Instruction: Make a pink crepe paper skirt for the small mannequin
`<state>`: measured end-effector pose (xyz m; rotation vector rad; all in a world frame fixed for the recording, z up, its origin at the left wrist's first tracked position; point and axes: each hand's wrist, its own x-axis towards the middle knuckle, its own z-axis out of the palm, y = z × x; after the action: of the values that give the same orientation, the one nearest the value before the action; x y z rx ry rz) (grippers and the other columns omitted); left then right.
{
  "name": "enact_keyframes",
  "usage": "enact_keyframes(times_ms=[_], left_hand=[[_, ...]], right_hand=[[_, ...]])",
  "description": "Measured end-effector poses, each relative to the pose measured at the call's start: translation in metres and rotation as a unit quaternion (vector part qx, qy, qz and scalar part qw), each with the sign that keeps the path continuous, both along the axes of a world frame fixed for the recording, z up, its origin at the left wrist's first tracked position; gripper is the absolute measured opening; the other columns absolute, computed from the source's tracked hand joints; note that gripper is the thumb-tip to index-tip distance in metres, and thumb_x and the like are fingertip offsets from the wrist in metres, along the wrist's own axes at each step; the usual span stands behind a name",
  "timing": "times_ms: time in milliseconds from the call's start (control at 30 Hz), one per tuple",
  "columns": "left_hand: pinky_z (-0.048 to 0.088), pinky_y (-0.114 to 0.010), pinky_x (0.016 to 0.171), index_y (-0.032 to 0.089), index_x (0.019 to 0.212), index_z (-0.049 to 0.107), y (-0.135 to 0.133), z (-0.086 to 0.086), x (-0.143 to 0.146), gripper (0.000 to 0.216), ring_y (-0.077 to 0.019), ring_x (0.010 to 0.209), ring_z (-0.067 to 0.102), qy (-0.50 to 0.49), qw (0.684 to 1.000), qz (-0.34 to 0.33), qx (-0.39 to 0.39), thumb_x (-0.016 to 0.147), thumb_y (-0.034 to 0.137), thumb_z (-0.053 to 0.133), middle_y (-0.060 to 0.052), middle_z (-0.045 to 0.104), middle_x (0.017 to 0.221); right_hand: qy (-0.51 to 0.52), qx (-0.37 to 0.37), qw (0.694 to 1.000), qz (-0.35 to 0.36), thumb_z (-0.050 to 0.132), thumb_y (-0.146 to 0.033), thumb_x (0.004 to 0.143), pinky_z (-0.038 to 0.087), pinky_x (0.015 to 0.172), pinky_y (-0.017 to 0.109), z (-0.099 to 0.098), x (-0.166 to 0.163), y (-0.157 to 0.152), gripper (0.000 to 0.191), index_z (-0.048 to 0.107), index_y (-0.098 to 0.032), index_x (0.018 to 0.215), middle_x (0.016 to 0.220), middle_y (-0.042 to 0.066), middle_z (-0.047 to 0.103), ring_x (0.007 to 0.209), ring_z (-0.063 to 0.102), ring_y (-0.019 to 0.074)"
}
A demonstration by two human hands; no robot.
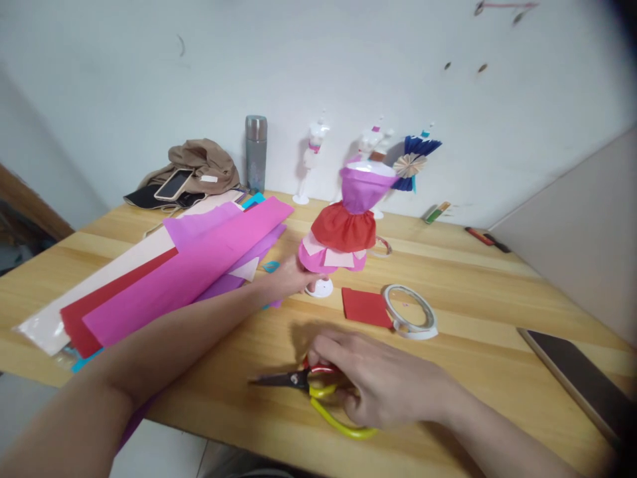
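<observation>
A small mannequin in a purple, red and pink paper dress (347, 222) stands on a white base on the wooden table (497, 292). My left hand (288, 273) reaches across and grips the lower part of the mannequin by its pink skirt. My right hand (378, 382) lies over a pair of scissors (308, 384) with yellow and red handles, fingers curled on the handles. The blades point left, shut. A red paper square (365, 307) and a white tape ring (412, 311) lie just beyond my right hand.
Sheets of pink, purple, red and cream paper (174, 272) spread over the table's left. At the back stand a grey flask (255, 154), a brown bag with a phone (192, 172), more white mannequins (311, 159) and a blue paper fan (415, 159). A dark tablet (582, 382) lies at right.
</observation>
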<state>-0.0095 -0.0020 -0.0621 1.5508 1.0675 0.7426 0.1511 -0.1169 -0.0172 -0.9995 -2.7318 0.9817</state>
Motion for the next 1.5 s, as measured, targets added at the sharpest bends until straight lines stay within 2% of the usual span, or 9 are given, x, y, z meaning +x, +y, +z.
enact_keyframes(times_ms=[100, 200, 300, 367, 467, 633, 867, 1167, 1500], left_hand=[[0.035, -0.018, 0.043, 0.014, 0.085, 0.063, -0.004, 0.004, -0.005, 0.012, -0.0063, 0.047, 0.048, -0.082, 0.996, -0.035, -0.017, 0.083, 0.026, 0.062, 0.002, 0.061, 0.065], [0.036, -0.017, 0.041, 0.014, 0.091, 0.062, -0.007, 0.004, -0.008, 0.016, -0.0057, 0.047, 0.05, -0.17, 0.983, -0.064, -0.038, 0.084, 0.028, 0.06, 0.001, 0.064, 0.07], [0.036, -0.018, 0.042, 0.013, 0.085, 0.062, -0.009, 0.005, -0.01, 0.019, -0.0056, 0.044, 0.048, -0.173, 0.98, -0.085, -0.047, 0.086, 0.032, 0.062, 0.003, 0.059, 0.06], [0.036, -0.018, 0.04, 0.014, 0.085, 0.061, -0.011, 0.006, -0.01, 0.023, -0.0053, 0.043, 0.048, -0.173, 0.979, -0.092, -0.049, 0.084, 0.036, 0.066, 0.003, 0.06, 0.061], [0.035, -0.017, 0.039, 0.014, 0.09, 0.061, -0.014, 0.009, -0.009, 0.025, -0.0048, 0.043, 0.048, -0.179, 0.978, -0.1, -0.04, 0.083, 0.037, 0.066, 0.002, 0.063, 0.066], [0.034, -0.016, 0.039, 0.014, 0.089, 0.059, -0.02, 0.014, -0.008, 0.013, -0.0045, 0.04, 0.044, -0.172, 0.979, -0.1, -0.05, 0.087, 0.026, 0.055, 0.006, 0.056, 0.054], [0.034, -0.016, 0.039, 0.014, 0.086, 0.058, -0.023, 0.02, -0.007, 0.011, -0.0053, 0.037, 0.043, -0.135, 0.986, -0.095, -0.026, 0.085, 0.024, 0.054, 0.007, 0.054, 0.049], [0.033, -0.016, 0.038, 0.014, 0.085, 0.058, -0.023, 0.014, -0.004, 0.027, -0.005, 0.037, 0.044, -0.145, 0.98, -0.13, -0.033, 0.084, 0.04, 0.063, 0.006, 0.053, 0.048], [0.034, -0.016, 0.038, 0.016, 0.082, 0.056, -0.026, 0.013, -0.001, 0.019, -0.0053, 0.036, 0.043, -0.147, 0.977, -0.151, -0.022, 0.085, 0.034, 0.058, 0.006, 0.053, 0.048]], right_hand=[[0.144, -0.148, 0.977, -0.041, 0.055, -0.003, 0.063, 0.044, 0.067, 0.027, -0.001, 0.008, 0.003, 0.04, 0.053, -0.022, 0.098, 0.088, 0.001, 0.058, 0.075, 0.053, 0.0138], [0.327, -0.26, 0.906, -0.074, 0.068, -0.013, 0.072, 0.043, 0.065, 0.026, -0.009, 0.017, 0.012, 0.049, 0.051, -0.024, 0.117, 0.095, 0.002, 0.056, 0.077, 0.054, 0.0134], [0.419, -0.26, 0.858, -0.146, 0.079, -0.042, 0.073, 0.035, 0.051, 0.025, -0.018, 0.024, 0.023, 0.058, 0.053, -0.025, 0.121, 0.083, -0.001, 0.051, 0.06, 0.045, 0.0109], [0.427, -0.241, 0.848, -0.204, 0.071, -0.059, 0.077, 0.03, 0.044, 0.025, -0.02, 0.027, 0.028, 0.054, 0.055, -0.025, 0.115, 0.072, -0.004, 0.047, 0.05, 0.038, 0.0098], [0.437, -0.177, 0.85, -0.237, 0.064, -0.068, 0.081, 0.024, 0.042, 0.025, -0.016, 0.029, 0.025, 0.053, 0.053, -0.026, 0.112, 0.065, -0.006, 0.045, 0.044, 0.033, 0.0081], [0.398, -0.107, 0.864, -0.29, 0.057, -0.066, 0.088, 0.02, 0.041, 0.023, 0.0, 0.021, 0.011, 0.047, 0.053, -0.022, 0.105, 0.061, -0.008, 0.045, 0.04, 0.033, 0.0062], [0.355, -0.138, 0.882, -0.279, 0.053, -0.062, 0.093, 0.027, 0.04, 0.023, -0.001, 0.024, 0.015, 0.045, 0.055, -0.02, 0.108, 0.048, -0.009, 0.042, 0.039, 0.038, 0.0095], [0.374, -0.152, 0.875, -0.267, 0.053, -0.063, 0.092, 0.03, 0.04, 0.024, 0.0, 0.023, 0.015, 0.045, 0.056, -0.021, 0.107, 0.046, -0.01, 0.044, 0.038, 0.035, 0.0086], [0.372, -0.146, 0.874, -0.277, 0.055, -0.067, 0.09, 0.032, 0.039, 0.025, 0.002, 0.022, 0.017, 0.047, 0.054, -0.021, 0.101, 0.048, -0.01, 0.042, 0.036, 0.036, 0.0077]])
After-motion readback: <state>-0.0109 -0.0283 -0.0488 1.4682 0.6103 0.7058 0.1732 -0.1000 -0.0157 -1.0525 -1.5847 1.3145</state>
